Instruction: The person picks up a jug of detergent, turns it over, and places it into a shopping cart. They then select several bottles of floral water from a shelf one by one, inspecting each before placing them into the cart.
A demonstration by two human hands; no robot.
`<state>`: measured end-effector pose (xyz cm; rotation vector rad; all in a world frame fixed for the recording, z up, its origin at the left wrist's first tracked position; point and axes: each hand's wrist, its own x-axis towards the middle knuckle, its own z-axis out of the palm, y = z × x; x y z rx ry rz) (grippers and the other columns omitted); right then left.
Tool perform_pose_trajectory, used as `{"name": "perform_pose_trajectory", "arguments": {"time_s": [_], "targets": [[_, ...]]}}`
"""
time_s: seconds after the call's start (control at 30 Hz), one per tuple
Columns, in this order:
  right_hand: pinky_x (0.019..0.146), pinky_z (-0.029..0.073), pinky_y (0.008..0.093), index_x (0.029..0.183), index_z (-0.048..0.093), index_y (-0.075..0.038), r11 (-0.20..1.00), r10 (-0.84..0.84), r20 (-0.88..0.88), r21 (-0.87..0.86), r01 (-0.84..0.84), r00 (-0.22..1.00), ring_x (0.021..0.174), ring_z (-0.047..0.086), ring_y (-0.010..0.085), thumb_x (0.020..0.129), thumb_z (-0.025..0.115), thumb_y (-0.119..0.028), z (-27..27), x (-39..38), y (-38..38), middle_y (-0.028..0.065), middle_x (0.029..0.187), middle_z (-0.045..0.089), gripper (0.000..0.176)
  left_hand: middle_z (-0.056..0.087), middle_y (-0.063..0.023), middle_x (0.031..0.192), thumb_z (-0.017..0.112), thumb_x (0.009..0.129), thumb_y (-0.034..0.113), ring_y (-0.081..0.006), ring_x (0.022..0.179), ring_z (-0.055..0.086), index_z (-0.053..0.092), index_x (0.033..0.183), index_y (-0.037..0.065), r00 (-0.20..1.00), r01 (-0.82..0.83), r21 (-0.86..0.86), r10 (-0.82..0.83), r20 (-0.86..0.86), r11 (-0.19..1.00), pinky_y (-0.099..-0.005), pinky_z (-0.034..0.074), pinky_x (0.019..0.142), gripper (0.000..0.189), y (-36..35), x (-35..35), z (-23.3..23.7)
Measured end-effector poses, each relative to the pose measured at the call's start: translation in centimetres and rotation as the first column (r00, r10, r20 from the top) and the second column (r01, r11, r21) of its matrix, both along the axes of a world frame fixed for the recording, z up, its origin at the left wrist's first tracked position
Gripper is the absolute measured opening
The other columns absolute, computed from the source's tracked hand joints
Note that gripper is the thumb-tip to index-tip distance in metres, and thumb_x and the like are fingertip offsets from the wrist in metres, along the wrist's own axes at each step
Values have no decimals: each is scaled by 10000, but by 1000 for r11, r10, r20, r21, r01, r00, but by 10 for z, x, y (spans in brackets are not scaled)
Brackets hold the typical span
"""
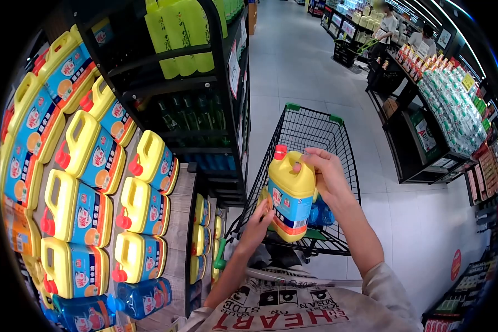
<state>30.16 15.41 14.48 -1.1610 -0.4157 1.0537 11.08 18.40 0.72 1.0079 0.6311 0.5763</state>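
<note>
A yellow jug of dish detergent [289, 191] with a red cap and a blue-and-orange label is held up in front of me, over the near end of the shopping cart [346, 149]. My right hand [323, 170] is closed around its handle from the right. The fingers of my left hand [258, 222] press against the jug's lower left side. Behind it in the cart, blue bottles [321, 214] show in part. More yellow shows at the jug's left edge, mostly hidden.
To my left, rows of similar yellow jugs [80, 207] and blue bottles [144, 297] fill a wooden display [177, 221]. A black shelf rack [227, 110] stands ahead of it. Bottled goods [451, 97] cover a stand at right. People with a black basket [346, 52] are farther off.
</note>
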Motion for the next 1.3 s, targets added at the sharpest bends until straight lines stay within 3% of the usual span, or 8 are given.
{"name": "perform_pose_trajectory", "arguments": {"time_s": [0.27,0.33,0.4,0.5,0.67,1.0,1.2,1.3], "targets": [[657,541,389,1006,532,160,938,-35,-44,-346,18,998,748,645,274,783,628,35,-91,73,91,229,858,637,274,641,-149,1108,659,858,185,-233,1026,625,558,1197,2,888,191,328,-21,-460,925,-322,470,893,398,-20,-52,-30],[654,547,409,995,521,152,901,-65,-52,-433,36,997,730,641,278,790,612,72,-133,84,110,222,849,632,238,607,-164,1153,667,838,197,-310,1077,580,557,1194,13,872,339,611,5,-490,715,-367,452,930,416,-22,-51,-27],[638,546,419,986,513,157,921,-155,-39,-366,130,987,727,640,280,805,610,79,-180,98,129,216,843,627,219,578,-141,1212,665,824,232,-322,1159,514,565,1213,56,849,366,577,-9,-528,730,-415,383,1008,439,-23,-46,-35],[638,529,370,964,541,133,879,-205,41,-432,203,978,727,638,246,788,643,76,-240,115,145,185,854,624,211,560,-119,1234,663,819,334,-318,1237,434,583,1210,101,703,634,641,24,-711,433,-465,270,1070,462,-28,-44,-36],[655,489,311,869,613,100,837,-383,37,-409,364,923,770,626,188,814,602,83,-358,129,143,110,839,633,59,567,-104,1224,668,814,319,-300,1182,470,636,1130,108,666,663,610,30,-746,434,-444,304,1038,381,-23,-37,-27],[682,497,290,949,620,43,771,-371,240,-459,442,897,753,628,175,772,669,11,-410,100,112,83,831,656,186,597,-114,1167,695,755,169,-293,1144,513,670,950,73,672,649,605,25,-741,461,-432,352,972,219,-4,-7,-24],[713,512,329,991,605,30,707,252,709,-600,375,659,782,650,180,784,669,-76,-399,160,88,109,833,666,241,598,-129,1156,703,728,143,-306,1124,524,664,937,72,696,628,627,29,-717,461,-436,362,948,224,10,22,-25],[734,516,331,1004,592,18,844,429,589,-532,-72,685,816,666,224,811,632,-103,-286,166,31,137,845,673,232,595,-103,1168,673,766,209,-280,1153,505,637,926,75,670,677,654,85,-738,338,-433,334,972,212,20,39,-33]]}}
